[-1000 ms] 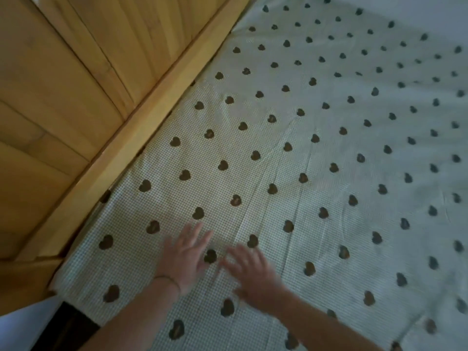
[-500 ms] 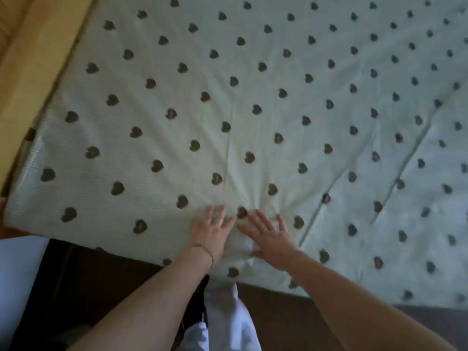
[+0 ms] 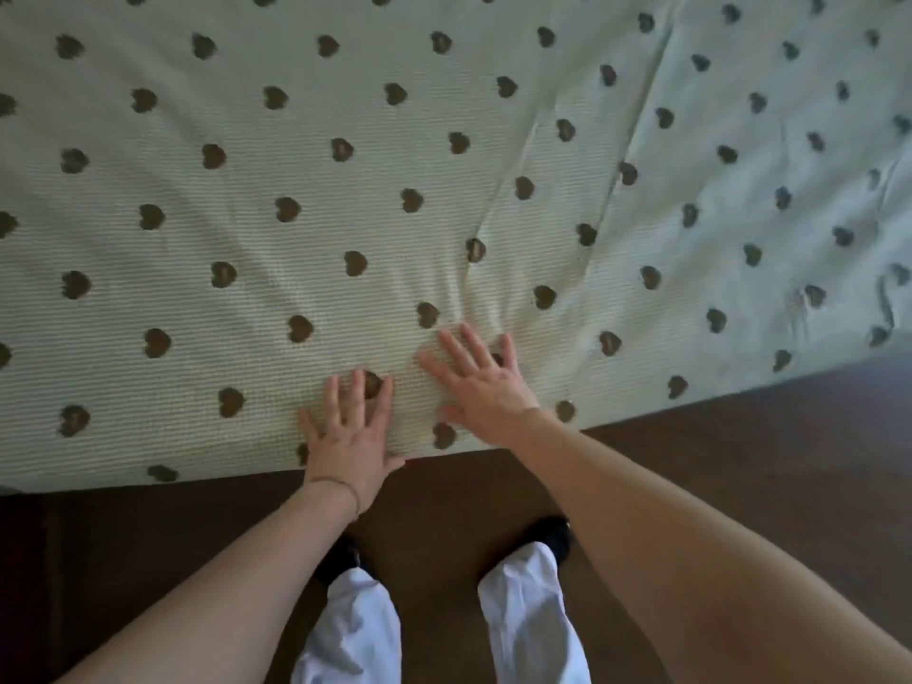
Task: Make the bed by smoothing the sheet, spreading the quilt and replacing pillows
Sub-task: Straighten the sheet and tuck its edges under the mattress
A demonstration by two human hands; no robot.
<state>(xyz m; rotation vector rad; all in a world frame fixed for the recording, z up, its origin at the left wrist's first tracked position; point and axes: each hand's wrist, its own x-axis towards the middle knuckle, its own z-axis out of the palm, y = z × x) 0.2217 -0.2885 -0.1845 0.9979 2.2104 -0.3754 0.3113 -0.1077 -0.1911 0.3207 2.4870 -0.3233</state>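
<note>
hands flat on heart-print sheet at near bed edge

sheet (image 3: 345, 199): pale green, fine check weave, dark heart motifs in a regular grid. it covers the bed across the whole upper part of the head view; its near edge runs left to right just above the dark brown floor (image 3: 740, 476).

left hand (image 3: 353, 436): palm down, fingers straight and slightly spread, pressing the sheet right at the near edge. heel of the palm sits over the edge line. fingertips touch one heart motif. it grips nothing. thin bracelet (image 3: 340, 486) around the wrist.

right hand (image 3: 481, 382): palm down, fingers straight and fanned, pointing up and left. it lies flat on the sheet, a little farther in from the edge than the left hand. nothing is pinched or held.

hands sit near each other, not touching.

creases: small puckers radiate from just beyond the right fingertips. two long folds (image 3: 636, 140) run diagonally from there toward the upper right. wrinkled patch at the far right edge.

below the arms: white trouser legs (image 3: 528, 614) and dark shoes (image 3: 548, 533) on the floor, toes close to the bed.
</note>
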